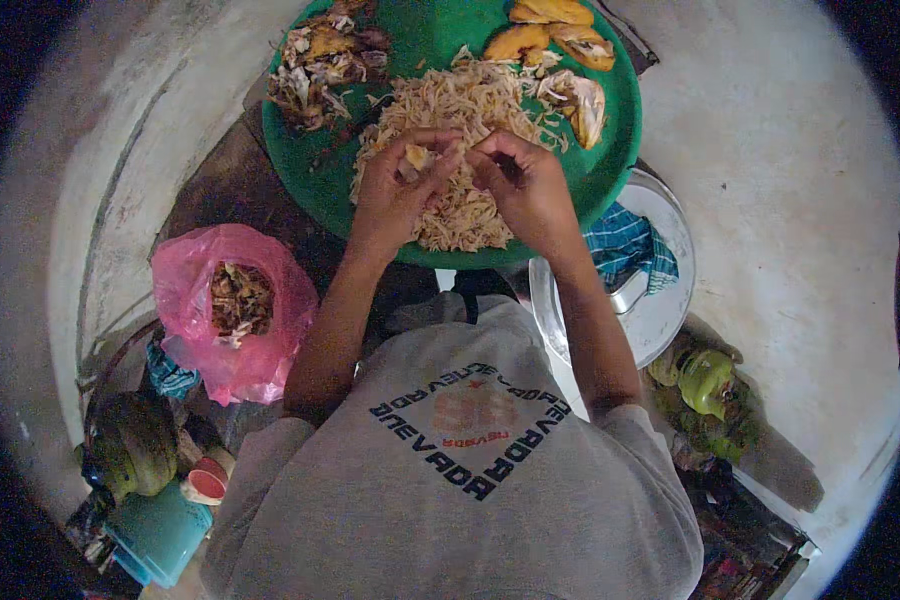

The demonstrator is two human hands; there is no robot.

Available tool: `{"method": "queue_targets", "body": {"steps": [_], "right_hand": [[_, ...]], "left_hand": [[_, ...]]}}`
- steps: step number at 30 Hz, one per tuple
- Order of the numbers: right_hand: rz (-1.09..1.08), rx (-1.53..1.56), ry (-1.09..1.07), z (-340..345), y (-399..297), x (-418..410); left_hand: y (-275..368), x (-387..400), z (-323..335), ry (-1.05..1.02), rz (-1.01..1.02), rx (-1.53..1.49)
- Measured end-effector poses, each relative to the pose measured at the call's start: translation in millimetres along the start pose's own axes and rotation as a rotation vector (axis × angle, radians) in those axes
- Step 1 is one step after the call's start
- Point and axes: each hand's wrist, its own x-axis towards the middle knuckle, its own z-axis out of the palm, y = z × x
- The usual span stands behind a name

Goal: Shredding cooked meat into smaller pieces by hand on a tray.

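Before me is a round green tray with a heap of shredded chicken meat in its middle. My left hand holds a small pale yellowish piece of chicken over the heap. Close beside it, my right hand has its thumb and fingers pinched together near my left fingertips; whether anything is between them is hidden. Chicken bones and scraps are piled at the tray's far left. At the far right lie yellow-skinned chicken pieces and a partly pulled piece.
A pink plastic bag holding brown scraps stands open at left. Right of my arm, a metal tray carries a teal checked cloth. A green gas cylinder is at lower right. A turquoise container sits at lower left.
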Motion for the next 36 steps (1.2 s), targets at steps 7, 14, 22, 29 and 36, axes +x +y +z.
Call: {"method": "queue_targets", "body": {"steps": [7, 14, 22, 29, 36], "right_hand": [[0.021, 0.051, 0.009, 8.3, -15.0, -5.6], [-0.013, -0.006, 0.127, 9.7, -16.6, -7.6], [0.039, 0.187, 0.165, 16.3, -15.4, -14.6], [-0.004, 0.079, 0.068, -12.5, -30.3, -12.9], [-0.033, 0.005, -0.01, -32.0, -40.4, -10.8]], "left_hand": [[-7.5, -1.2, -6.7, -0.022, -0.017, 0.102], [-18.7, -7.8, -0.9, 0.04, 0.043, 0.003], [-3.8, -11.7, 3.6, 0.01, 0.069, -0.078], [8.4, -17.3, 24.1, 0.053, 0.02, -0.069], [12.0, -21.3, 38.8, 0.07, 0.129, 0.08]]}}
